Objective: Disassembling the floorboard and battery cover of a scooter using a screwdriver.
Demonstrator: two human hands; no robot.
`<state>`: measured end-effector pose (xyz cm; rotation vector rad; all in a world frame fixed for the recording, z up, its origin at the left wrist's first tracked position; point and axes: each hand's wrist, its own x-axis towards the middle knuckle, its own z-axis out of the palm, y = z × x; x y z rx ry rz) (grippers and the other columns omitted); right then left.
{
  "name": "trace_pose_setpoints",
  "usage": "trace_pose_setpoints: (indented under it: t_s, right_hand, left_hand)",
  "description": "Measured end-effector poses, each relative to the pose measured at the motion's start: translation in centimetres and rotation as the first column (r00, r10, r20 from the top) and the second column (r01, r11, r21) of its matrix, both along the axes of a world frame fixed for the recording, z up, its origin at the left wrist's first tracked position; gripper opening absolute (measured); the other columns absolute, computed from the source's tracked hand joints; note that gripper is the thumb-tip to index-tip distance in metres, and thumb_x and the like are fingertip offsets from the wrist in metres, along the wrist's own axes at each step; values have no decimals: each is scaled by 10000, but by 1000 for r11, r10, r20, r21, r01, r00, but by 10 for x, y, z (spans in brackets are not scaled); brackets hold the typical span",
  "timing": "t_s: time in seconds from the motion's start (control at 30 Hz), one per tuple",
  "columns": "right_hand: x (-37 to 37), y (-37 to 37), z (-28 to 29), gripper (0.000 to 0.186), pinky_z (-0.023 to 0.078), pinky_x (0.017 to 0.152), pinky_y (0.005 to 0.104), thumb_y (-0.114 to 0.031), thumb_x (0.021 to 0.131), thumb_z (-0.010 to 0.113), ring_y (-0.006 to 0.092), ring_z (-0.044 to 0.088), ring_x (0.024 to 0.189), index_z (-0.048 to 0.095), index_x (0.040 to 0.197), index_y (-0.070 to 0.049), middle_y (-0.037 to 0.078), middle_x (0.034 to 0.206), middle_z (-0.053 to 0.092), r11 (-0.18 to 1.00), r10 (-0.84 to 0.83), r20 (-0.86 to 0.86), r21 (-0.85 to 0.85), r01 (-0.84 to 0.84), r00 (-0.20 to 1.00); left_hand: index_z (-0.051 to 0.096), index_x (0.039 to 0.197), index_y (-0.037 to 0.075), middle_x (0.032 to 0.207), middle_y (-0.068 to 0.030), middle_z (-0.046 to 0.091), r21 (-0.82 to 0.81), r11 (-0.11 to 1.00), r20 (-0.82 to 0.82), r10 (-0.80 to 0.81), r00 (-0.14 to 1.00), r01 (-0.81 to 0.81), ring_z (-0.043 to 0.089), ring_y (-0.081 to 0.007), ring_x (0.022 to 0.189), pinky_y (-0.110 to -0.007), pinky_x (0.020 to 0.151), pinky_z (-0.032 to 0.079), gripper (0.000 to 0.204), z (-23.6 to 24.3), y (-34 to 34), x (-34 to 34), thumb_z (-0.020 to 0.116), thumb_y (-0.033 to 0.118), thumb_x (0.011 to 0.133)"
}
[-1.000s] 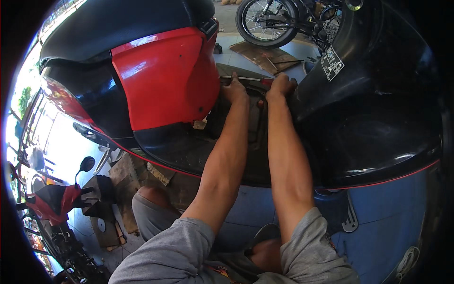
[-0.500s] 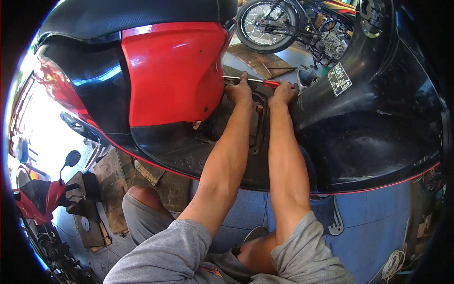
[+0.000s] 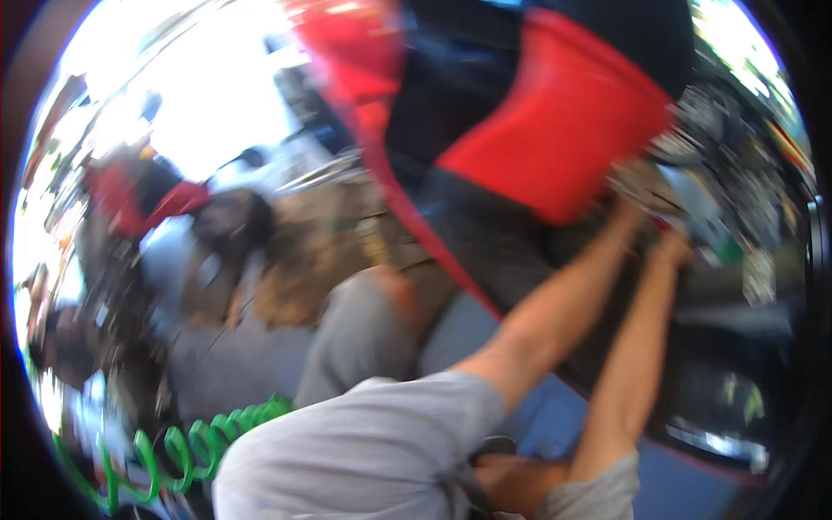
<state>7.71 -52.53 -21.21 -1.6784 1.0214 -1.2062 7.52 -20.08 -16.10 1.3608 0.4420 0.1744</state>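
Observation:
Motion smears the whole head view. My left hand (image 3: 631, 208) reaches to the lower corner of the scooter's red side panel (image 3: 563, 113); its fingers are too blurred to read. Just right of it and slightly nearer, my right hand (image 3: 672, 249) is closed round the red handle of a screwdriver (image 3: 662, 224). The screwdriver's shaft and tip cannot be made out. Both forearms stretch across the scooter's dark footboard (image 3: 494, 234).
A green coiled hose (image 3: 186, 446) lies at lower left. Beyond it stands a red and black motorcycle (image 3: 130, 199), with brown boards (image 3: 321, 251) on the floor. Blurred machine parts (image 3: 728, 156) lie past my hands. The scooter's black front (image 3: 737, 390) is at right.
The view has swung left and tilted, so the scooter and my hands now appear farther right. The green hose has come into view. Both hands stay near the red panel.

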Motion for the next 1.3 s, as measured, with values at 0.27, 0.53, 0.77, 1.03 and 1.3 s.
trace_pose_setpoints:
  t_s: [0.27,0.53,0.77,1.03,1.3]
  right_hand:
    - [11,123,17,714,486,933,393,-490,787,724,296,621,1037,600,1162,105,225,1219,609,836,43,-701,-365,-410,712]
    - [12,179,53,506,472,947,377,-388,786,723,327,633,1063,649,1215,-130,133,1129,678,897,80,-77,441,-38,994]
    - [10,124,4,572,501,900,401,-456,855,664,269,655,974,625,1194,3,110,1130,676,652,-165,-710,-599,-464,685]
    - [45,118,-10,390,458,935,395,-206,860,675,286,653,1023,631,1247,-188,76,1156,688,794,-21,-596,-497,-349,802]
    - [15,142,29,354,530,870,370,-248,913,649,268,657,972,626,1155,10,150,1102,664,882,412,-251,-131,-453,876]
  left_hand:
    - [441,1322,-3,1274,-183,511,486,604,289,571,768,-632,564,-275,1083,-427,810,529,575,-107,-112,105,623,319,882]
    - [450,1298,-1,1244,-179,526,439,621,266,601,754,-650,574,-282,1063,-435,815,531,532,-83,-88,89,620,279,877]
    - [458,1276,2,1218,-175,539,392,679,219,586,780,-621,583,-288,1046,-442,818,533,496,-84,-71,64,618,243,873]
    - [468,1251,4,1187,-170,554,291,685,246,621,744,-668,594,-295,1027,-450,823,536,457,-55,-8,42,615,203,868]
    - [477,1227,7,1157,-166,569,167,778,218,570,792,-605,604,-302,1007,-458,827,538,419,-39,3,16,612,163,863]
